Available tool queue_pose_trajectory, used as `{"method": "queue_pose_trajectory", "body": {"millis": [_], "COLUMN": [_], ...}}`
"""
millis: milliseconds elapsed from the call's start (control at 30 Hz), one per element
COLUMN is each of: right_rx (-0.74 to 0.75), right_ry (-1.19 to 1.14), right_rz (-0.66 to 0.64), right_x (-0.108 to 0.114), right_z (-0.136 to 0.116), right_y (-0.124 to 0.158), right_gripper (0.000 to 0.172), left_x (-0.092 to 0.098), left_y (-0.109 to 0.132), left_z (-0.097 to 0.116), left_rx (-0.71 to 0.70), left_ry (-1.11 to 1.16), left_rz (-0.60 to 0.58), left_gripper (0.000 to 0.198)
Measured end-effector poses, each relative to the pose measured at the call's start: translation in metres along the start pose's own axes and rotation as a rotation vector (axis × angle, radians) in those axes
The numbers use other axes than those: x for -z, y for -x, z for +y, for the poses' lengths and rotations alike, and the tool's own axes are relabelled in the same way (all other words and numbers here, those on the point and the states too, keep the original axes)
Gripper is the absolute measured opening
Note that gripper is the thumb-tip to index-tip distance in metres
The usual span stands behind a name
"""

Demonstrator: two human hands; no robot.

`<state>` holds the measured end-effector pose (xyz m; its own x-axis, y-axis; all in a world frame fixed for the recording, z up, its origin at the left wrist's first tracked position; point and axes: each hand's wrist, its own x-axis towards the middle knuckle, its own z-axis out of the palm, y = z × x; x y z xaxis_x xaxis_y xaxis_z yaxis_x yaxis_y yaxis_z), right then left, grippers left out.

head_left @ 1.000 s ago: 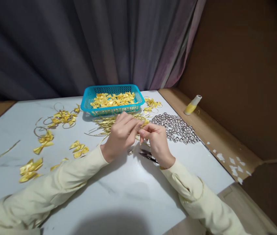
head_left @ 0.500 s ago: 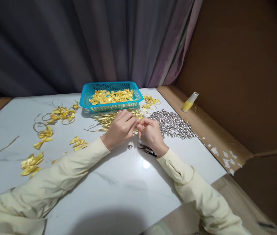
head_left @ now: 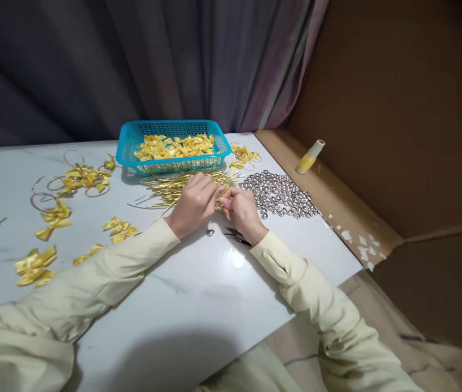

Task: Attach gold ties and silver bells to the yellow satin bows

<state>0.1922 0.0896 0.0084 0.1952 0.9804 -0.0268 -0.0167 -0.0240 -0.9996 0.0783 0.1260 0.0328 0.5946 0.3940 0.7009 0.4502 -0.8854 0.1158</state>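
My left hand [head_left: 193,201] and my right hand [head_left: 245,214] meet over the white table, fingers pinched together. Between their fingertips shows a bit of a yellow ribbon bow [head_left: 225,190]; most of it is hidden. Just behind my left hand lies a bundle of gold wire ties [head_left: 165,190]. One silver bead [head_left: 210,232] rests alone in front of the hands. Partly under my right wrist is a dark cutting tool [head_left: 236,236], its kind hard to make out. A spread of silver beads [head_left: 279,193] lies to the right of my right hand.
At the back stands a blue plastic basket [head_left: 122,147] holding yellow bows. Bows with wire loops [head_left: 84,179] lie on the left, with loose bows [head_left: 36,267] nearer me. A white-and-yellow cone [head_left: 310,157] stands by the right cardboard wall [head_left: 398,136], near white scraps [head_left: 363,253].
The view has shifted, so the table's things appear farther left and higher. Both hands stay pinched together, with only slight finger movement.
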Motion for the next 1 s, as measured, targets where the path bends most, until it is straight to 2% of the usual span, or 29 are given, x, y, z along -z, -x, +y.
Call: {"method": "queue_pose_trajectory", "body": {"millis": [200,467,600,733,1000], "right_rx": [0.003,0.195,0.254,0.329,0.385], "right_ry": [0.070,0.123,0.151,0.203,0.255], "right_rz": [0.004,0.039,-0.039,-0.129,-0.177], "right_x": [0.000,0.011,0.019,0.019,0.005], "right_z": [0.002,-0.010,-0.023,-0.035,-0.039], "right_y": [0.000,0.002,0.006,0.015,0.024], "right_gripper": [0.019,0.029,0.024,0.017,0.012], "left_x": [0.000,0.012,0.024,0.037,0.053], "left_y": [-0.001,-0.009,-0.012,-0.008,0.003], "left_z": [-0.002,0.001,0.005,0.008,0.006], "left_rx": [0.082,0.297,0.418,0.505,0.519], "left_ry": [0.056,0.236,0.367,0.433,0.522], "left_rz": [0.008,-0.013,-0.126,-0.140,-0.210], "left_gripper": [0.029,0.033,0.038,0.037,0.032]}}
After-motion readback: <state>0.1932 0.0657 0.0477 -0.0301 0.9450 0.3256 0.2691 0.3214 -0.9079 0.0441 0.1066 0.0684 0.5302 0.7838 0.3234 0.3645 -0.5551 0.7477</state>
